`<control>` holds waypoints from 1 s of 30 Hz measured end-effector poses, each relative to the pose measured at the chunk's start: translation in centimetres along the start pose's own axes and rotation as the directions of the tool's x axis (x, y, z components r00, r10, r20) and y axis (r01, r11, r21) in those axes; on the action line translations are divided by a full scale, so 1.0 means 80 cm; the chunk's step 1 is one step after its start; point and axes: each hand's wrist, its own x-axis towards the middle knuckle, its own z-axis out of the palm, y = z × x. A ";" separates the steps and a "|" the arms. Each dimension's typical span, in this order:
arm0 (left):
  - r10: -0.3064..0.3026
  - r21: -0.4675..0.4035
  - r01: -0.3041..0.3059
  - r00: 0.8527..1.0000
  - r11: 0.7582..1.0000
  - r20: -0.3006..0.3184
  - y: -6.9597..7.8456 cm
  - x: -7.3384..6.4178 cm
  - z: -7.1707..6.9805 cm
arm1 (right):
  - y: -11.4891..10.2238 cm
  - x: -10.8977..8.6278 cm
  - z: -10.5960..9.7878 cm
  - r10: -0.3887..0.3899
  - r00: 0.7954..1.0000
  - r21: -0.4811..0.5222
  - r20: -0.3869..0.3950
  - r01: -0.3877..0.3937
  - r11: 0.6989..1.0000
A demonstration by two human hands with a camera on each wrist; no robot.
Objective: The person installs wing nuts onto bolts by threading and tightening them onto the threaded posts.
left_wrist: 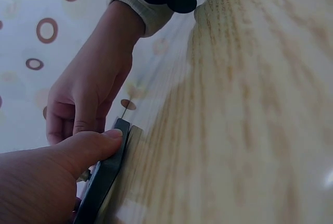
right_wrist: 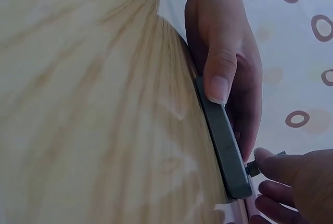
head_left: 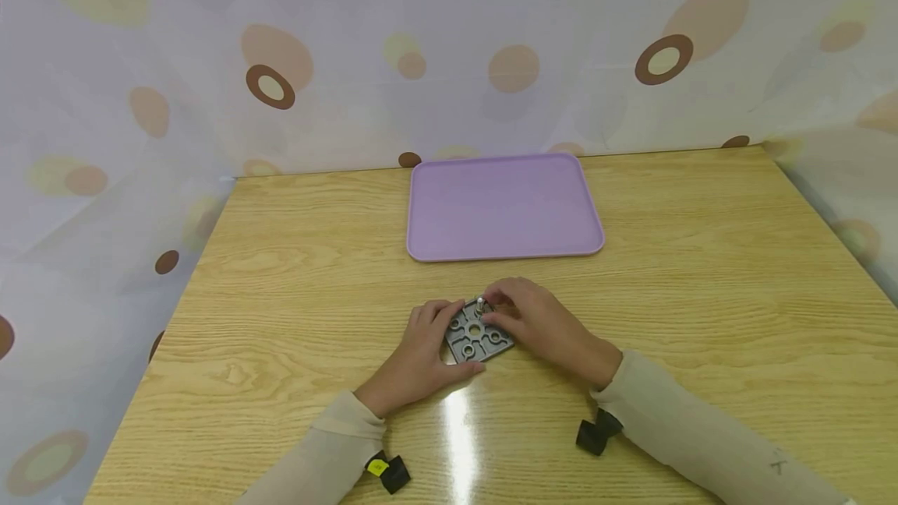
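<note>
A grey square metal plate [head_left: 482,350] lies low over the wood table, its ribbed face with round bosses and a centre hole turned up. My left hand [head_left: 419,353] grips it from the left, thumb along the near edge and fingers at the far-left edge. At the plate's far corner a small silver bolt [head_left: 480,305] stands upright. My right hand [head_left: 543,323] pinches this bolt between thumb and fingertips. Seen from the right wrist, the bolt [right_wrist: 253,170] meets the plate's face, and its threaded end shows past the fingers. The right fingers partly hide it.
Behind the hands, a purple tray [head_left: 505,256] lies at the table's far side. The wood table [head_left: 281,318] reaches around both arms. Patterned cloth [head_left: 449,37] hangs behind and at the sides. Each sleeve carries a black strap piece [head_left: 592,437] at the wrist.
</note>
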 end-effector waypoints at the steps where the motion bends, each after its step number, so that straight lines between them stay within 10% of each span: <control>1: -0.002 0.000 0.002 1.000 1.000 0.001 0.000 0.000 0.000 | 0.000 0.001 0.001 -0.004 1.000 -0.006 0.001 0.004 1.000; 30: -0.021 0.007 0.021 1.000 1.000 0.003 -0.002 0.002 0.004 | 0.009 -0.005 -0.004 -0.064 0.997 -0.041 -0.033 0.062 0.997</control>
